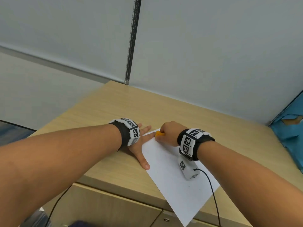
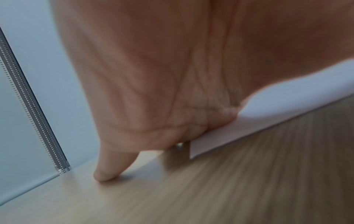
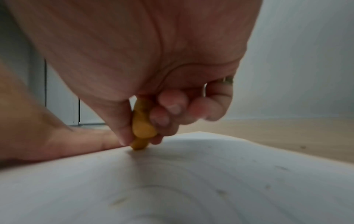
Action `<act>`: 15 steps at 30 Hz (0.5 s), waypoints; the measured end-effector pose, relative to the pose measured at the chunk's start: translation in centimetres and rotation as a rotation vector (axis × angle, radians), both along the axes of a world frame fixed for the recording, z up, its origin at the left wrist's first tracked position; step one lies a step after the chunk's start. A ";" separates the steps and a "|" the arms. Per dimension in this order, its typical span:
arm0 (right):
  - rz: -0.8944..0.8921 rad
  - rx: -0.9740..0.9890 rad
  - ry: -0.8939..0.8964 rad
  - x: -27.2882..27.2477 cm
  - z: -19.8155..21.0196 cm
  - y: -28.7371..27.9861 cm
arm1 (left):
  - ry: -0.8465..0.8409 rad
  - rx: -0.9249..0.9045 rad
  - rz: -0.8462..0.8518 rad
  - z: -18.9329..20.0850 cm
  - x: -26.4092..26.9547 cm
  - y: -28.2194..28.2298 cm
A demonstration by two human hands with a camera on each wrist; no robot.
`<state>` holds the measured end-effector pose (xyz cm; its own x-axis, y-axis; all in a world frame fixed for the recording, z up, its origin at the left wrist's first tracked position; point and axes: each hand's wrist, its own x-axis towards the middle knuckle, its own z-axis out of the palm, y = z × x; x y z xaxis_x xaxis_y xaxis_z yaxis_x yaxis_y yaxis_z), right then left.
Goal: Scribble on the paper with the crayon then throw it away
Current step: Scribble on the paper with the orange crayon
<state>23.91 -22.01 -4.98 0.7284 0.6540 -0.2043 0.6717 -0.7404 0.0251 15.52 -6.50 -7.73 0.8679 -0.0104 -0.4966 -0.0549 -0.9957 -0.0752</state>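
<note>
The white paper [image 1: 170, 169] lies slanted on the wooden desk [image 1: 114, 105], its near corner overhanging the front edge, pinned at its left edge by the flat, spread left hand [image 1: 139, 145], while the right hand [image 1: 168, 133] grips an orange crayon [image 1: 159, 133], tip seemingly touching the far corner, walls close behind.
</note>
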 end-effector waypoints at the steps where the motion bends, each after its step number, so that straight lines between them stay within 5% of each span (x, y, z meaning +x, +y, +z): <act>1: -0.011 -0.006 0.003 -0.5 0.2 -0.3 | -0.001 -0.002 0.005 0.3 -0.2 -0.2; 9: -0.125 -0.159 -0.048 -4.9 0.0 -6.8 | 0.005 0.051 0.082 1.9 -2.2 -2.3; 15: -0.058 -0.101 -0.051 -4.8 -0.4 -7.3 | 0.029 0.056 0.060 2.1 -7.0 -4.2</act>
<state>19.10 -29.28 -5.35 0.7754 0.5886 -0.2285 0.6240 -0.7698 0.1344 8.53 -10.74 -5.64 0.8515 0.0702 -0.5196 0.0023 -0.9915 -0.1301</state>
